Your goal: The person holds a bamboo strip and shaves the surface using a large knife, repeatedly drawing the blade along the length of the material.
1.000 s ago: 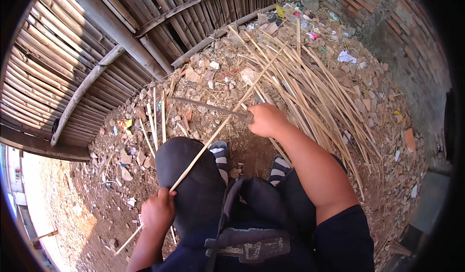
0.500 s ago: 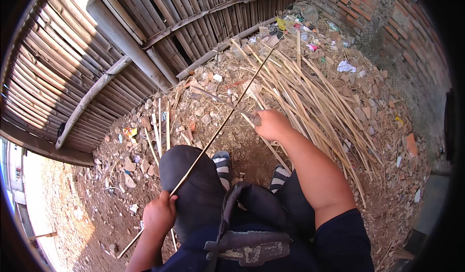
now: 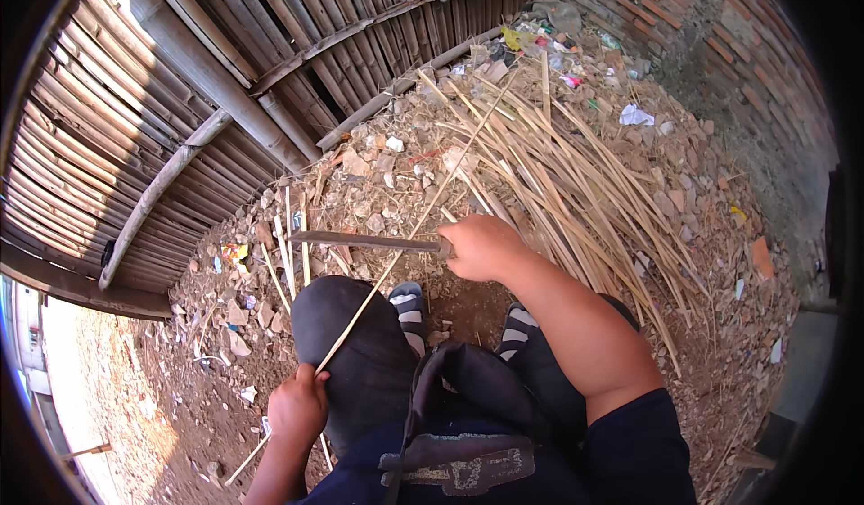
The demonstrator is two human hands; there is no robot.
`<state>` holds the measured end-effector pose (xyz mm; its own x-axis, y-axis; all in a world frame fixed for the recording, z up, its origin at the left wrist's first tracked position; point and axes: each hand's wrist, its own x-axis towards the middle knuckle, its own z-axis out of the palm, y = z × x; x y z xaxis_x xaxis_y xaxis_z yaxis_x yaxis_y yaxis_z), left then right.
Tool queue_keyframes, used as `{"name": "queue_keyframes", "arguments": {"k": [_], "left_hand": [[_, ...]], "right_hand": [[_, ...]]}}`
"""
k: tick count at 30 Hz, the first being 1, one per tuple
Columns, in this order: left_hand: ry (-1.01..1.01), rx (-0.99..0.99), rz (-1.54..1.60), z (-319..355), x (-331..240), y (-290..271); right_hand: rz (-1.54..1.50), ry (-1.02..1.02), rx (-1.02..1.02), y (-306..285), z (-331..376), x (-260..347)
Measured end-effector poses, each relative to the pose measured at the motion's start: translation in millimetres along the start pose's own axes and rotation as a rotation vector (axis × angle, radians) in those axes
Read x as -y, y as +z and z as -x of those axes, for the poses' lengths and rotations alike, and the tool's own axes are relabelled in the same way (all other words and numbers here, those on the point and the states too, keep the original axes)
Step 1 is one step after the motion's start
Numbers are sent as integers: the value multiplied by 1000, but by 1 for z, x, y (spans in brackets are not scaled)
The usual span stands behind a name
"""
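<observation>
Left hand [image 3: 298, 406] sits around 7 o'clock, fingers closed snugly on a thin bamboo strip [image 3: 373, 291]. That strip runs from 7 up toward 1, passing over the dark-trousered left knee [image 3: 337, 361]. Right hand [image 3: 481, 247], just off centre toward 3, has its fist wrapped around a long knife [image 3: 360, 240], blade pointing to 9. Blade crosses the strip; can't tell if they touch. Big strip pile [image 3: 576, 190] at 2.

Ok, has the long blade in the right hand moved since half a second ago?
Yes. Judged against the crumpled white scrap, the long blade has moved left and down the picture.
</observation>
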<state>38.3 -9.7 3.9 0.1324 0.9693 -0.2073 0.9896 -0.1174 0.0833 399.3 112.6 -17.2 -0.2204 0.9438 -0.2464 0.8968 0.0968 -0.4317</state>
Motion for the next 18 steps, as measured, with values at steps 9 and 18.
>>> {"name": "queue_keyframes", "arguments": {"k": [9, 18], "left_hand": [[30, -30, -56, -1, -5, -7], [49, -55, -62, -1, -2, -1]], "right_hand": [[-171, 235, -42, -3, -5, -36], [-83, 142, 62, 9, -7, -33]]}}
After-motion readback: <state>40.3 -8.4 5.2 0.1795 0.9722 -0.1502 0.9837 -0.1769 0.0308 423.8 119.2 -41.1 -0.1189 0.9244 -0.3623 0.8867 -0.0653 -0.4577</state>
